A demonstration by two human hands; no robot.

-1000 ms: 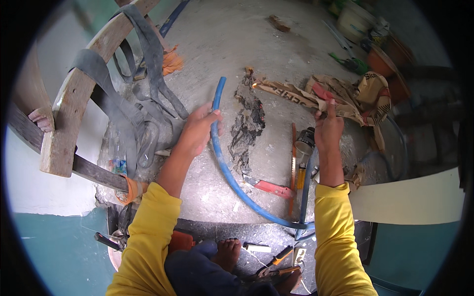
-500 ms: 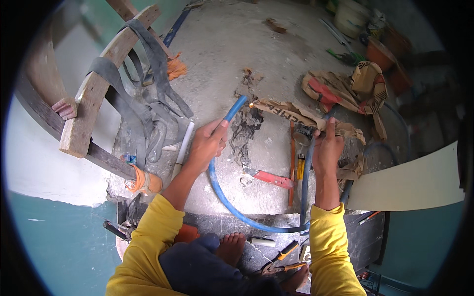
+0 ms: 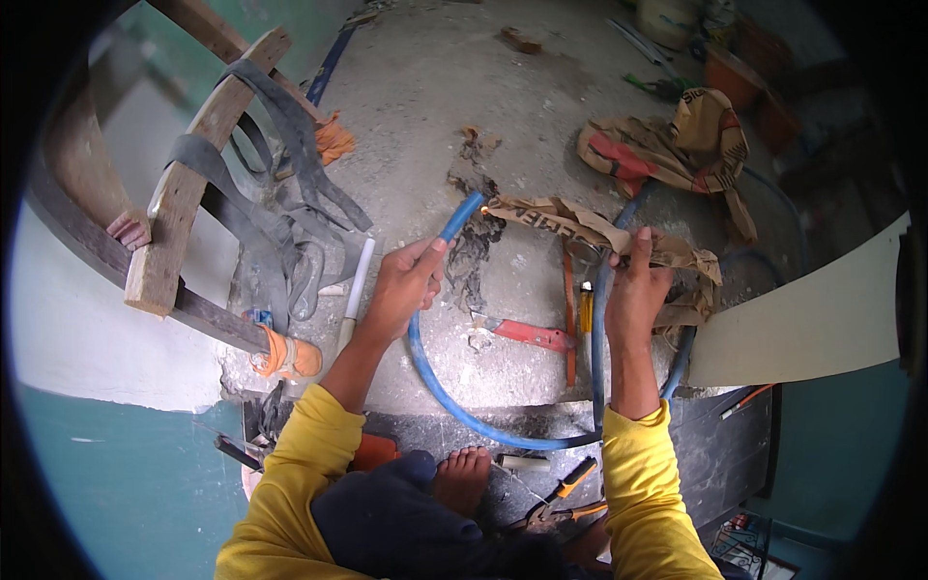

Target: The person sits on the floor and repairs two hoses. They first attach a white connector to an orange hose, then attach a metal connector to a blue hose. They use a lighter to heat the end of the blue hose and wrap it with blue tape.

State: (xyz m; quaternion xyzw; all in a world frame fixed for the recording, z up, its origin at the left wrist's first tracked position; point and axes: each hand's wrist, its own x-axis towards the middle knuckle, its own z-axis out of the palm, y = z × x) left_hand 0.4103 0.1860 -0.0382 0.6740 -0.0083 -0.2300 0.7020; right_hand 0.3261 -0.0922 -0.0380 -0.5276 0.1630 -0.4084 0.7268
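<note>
My left hand (image 3: pixel 404 280) is closed around a blue hose (image 3: pixel 430 375) a little below its cut end, which points up and away from me. From there the hose loops down toward me and runs round to the right. In my right hand (image 3: pixel 635 295) is a twisted strip of brown paper (image 3: pixel 585 224), gripped between thumb and fingers. Its left tip glows with a small flame right beside the hose's end; whether they touch I cannot tell. Beneath them, blackened paper ash (image 3: pixel 471 259) lies on the concrete. A red-handled knife (image 3: pixel 530 333) rests nearer me.
A white tube (image 3: pixel 359 280) lies left of my left hand. Wooden bars (image 3: pixel 179 208) draped with grey straps stand further left. A crumpled paper bag (image 3: pixel 619 145) sits at the far right. Orange-handled cutters (image 3: pixel 561 495) lie by my feet, below the ledge.
The paper strip's burning tip has moved slightly left, closer to the hose's end. My right hand has shifted a little left with it. The whole view has tilted slightly.
</note>
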